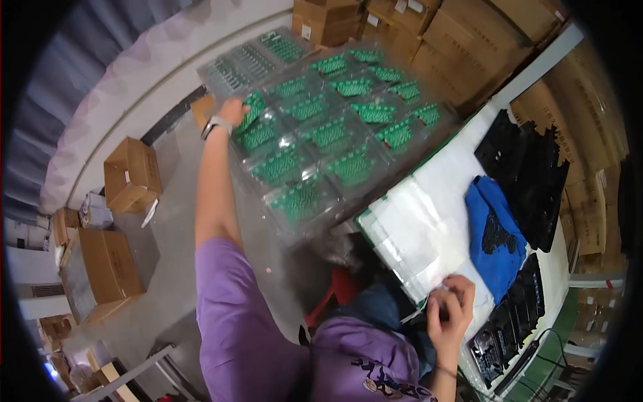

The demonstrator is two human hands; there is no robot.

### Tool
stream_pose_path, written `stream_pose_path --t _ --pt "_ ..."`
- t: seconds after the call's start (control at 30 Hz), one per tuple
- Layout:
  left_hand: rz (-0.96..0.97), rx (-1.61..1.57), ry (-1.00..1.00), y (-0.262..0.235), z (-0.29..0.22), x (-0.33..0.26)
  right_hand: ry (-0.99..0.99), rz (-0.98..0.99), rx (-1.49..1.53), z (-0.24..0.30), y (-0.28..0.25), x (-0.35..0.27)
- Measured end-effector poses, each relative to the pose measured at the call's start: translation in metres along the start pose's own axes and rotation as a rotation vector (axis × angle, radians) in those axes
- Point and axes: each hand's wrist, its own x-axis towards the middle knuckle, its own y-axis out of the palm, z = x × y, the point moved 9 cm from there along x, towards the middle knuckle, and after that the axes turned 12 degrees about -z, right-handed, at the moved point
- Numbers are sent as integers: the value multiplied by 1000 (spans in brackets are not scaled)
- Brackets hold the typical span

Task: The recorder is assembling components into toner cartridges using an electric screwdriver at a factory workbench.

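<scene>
My left arm reaches far out to the clear plastic trays [315,151], which hold green circuit boards in their pockets. At their left edge my left hand [232,112] is closed on a green circuit board [252,111], tilted above the tray. My right hand [451,308] is at the near edge of the white-topped workbench [418,221], its fingers curled in; whatever they hold, if anything, is too small to make out. To the right of that hand lies a blue cloth [494,234] with a black piece on top.
Black plastic parts [526,177] lie at the bench's far right, and more black parts [512,321] nearer me. Another board tray [254,60] stands behind. Cardboard boxes [469,50] are stacked at the back; open cartons [132,175] sit on the floor at left. A cable [526,352] runs along the bench.
</scene>
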Motion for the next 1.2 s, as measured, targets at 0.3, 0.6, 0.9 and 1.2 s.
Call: stream_pose_path --t 0.3,0.6,0.9,1.2 --pt "-136 -147 -54 -7 -25 -17 -110 -77 -146 10 7 11" --pt "-271 220 -83 -64 -68 -66 -206 -178 -142 12 0 -4" --pt "588 -787 -106 -47 -173 -196 -389 -297 -207 12 -9 -16" --pt "555 -513 -167 -2 -136 -226 -371 -342 -166 2 -9 -26"
